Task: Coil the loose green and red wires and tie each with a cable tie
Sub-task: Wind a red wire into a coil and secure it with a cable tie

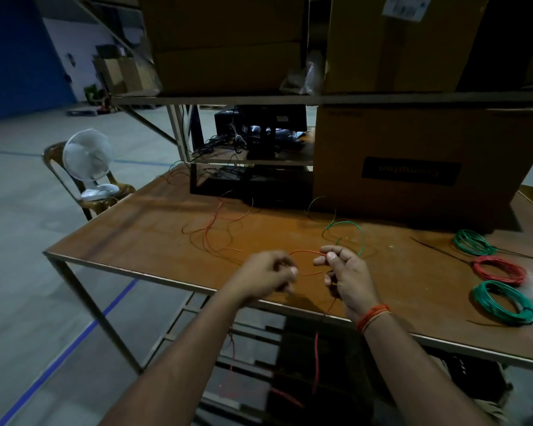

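Note:
A loose red wire arcs between my two hands over the front of the brown table. My left hand pinches one part of it and my right hand pinches another; a stretch of the wire hangs below the table edge. More loose red wire sprawls behind my left hand. A loose green wire loops just beyond my right hand. At the right lie three finished coils: green, red and green, with black cable ties beside them.
A large cardboard box stands at the table's back right, with a black device to its left. Shelves with boxes rise above. A white fan sits on a chair to the left of the table.

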Demonstrator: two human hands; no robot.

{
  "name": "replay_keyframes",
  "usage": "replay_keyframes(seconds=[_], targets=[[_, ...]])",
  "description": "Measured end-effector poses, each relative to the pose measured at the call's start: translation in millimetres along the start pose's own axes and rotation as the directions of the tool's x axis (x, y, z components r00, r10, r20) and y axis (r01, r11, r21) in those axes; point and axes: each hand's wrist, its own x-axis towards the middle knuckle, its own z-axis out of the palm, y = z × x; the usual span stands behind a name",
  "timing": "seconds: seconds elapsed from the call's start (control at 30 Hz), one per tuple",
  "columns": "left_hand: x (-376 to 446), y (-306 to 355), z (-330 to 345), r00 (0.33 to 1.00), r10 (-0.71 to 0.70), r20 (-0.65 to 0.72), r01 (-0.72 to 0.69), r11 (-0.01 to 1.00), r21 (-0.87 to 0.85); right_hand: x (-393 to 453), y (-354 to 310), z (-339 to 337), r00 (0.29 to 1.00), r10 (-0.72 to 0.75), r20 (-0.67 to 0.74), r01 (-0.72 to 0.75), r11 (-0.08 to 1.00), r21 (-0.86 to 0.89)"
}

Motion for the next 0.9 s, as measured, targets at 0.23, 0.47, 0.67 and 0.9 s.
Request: replay_keyframes(seconds=[0.23,0.47,0.67,0.9], targets=[[40.4,-54.9,-19.7,0.879,-0.057,-0.473,0.297,0.842,0.451,0.9,5.8,-6.1,1.000,0.022,0.010,-0.022,1.000,0.017],[44.9,-87.7,-32.3,0.790,-0.414,-0.451,0.604,0.648,0.463,4.7,2.1,-11.8,0.999,0.045,0.003,-0.045,0.998,0.033],[33.6,-70.0,4.7,0.843,-0.312,-0.438,0.533,0.595,0.602,7.8,7.2,-9.3,0.998,0.061,0.015,-0.062,0.997,0.039],[34.7,-29.5,6.8,0.906,-0.344,-0.246,0.371,0.926,0.072,13.7,9.8,3.0,0.997,0.071,0.044,-0.073,0.997,0.038]])
